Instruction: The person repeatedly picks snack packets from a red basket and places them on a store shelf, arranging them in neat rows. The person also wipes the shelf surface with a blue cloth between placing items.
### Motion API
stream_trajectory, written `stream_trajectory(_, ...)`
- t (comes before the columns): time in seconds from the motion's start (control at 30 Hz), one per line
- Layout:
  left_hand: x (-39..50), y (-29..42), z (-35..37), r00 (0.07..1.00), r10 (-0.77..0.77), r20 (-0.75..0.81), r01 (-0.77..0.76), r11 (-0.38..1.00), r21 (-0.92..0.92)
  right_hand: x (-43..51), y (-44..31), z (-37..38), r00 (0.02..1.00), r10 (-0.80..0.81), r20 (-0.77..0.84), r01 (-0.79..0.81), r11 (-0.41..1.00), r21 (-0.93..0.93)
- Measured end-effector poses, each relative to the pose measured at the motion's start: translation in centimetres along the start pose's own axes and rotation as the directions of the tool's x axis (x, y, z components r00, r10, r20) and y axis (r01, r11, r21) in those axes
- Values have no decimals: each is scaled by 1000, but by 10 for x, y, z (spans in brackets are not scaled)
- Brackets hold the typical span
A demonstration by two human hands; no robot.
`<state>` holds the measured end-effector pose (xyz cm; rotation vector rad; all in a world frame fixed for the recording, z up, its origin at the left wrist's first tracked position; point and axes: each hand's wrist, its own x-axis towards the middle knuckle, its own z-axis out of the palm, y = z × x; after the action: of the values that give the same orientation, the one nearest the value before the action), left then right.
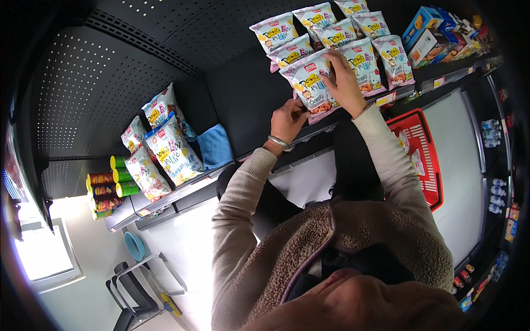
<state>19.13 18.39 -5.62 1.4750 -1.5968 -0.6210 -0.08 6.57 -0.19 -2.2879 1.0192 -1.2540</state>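
Note:
A white-and-pink snack bag [311, 85] with printed writing and cartoon figures stands at the front of the black shelf [252, 95]. My left hand [287, 122], with a silver bangle at the wrist, pinches its lower left corner. At the bag's upper right edge is my right hand [345, 80], thumb on the front and fingers along the top. Several matching bags stand in rows behind and beside it, among them a front-row bag [363, 66] and the rightmost bag [393, 60]. The lower back of the held bag is hidden.
Left along the shelf are a folded blue cloth [216, 147], larger snack bags [172, 149] and green-lidded canisters [127, 189]. Snack boxes [426, 39] stand at the right. A red shopping basket [428, 165] with bags inside is below. A folding metal-framed step stool [153, 269] stands lower left.

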Motion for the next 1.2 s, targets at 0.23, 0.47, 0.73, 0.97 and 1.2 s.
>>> stream_trajectory(0.23, 1, -1, -2, 1000, -6, -7, 6, 999, -40, -12, -3, 4, 978, 184, 100, -189, 981, 50)
stream_trajectory(0.47, 2, -4, -4, 1000, -17, -7, 17, 1000, 10, -17, 7, 16, 993, 99, 69, -99, 995, -11)
stream_trajectory(0.73, 5, -6, -8, 1000, -2, -18, 3, 999, 40, -19, 10, 17, 994, 93, 57, -93, 996, -15)
stream_trajectory(0.97, 7, -12, -17, 1000, -8, -26, 9, 1000, 19, -24, -4, 5, 999, 34, -34, -35, 999, -31)
stream_trajectory(1.2, 8, -29, -33, 989, 35, -141, -32, 999, 18, -76, -48, -33, 990, 78, -116, -67, 993, 102)
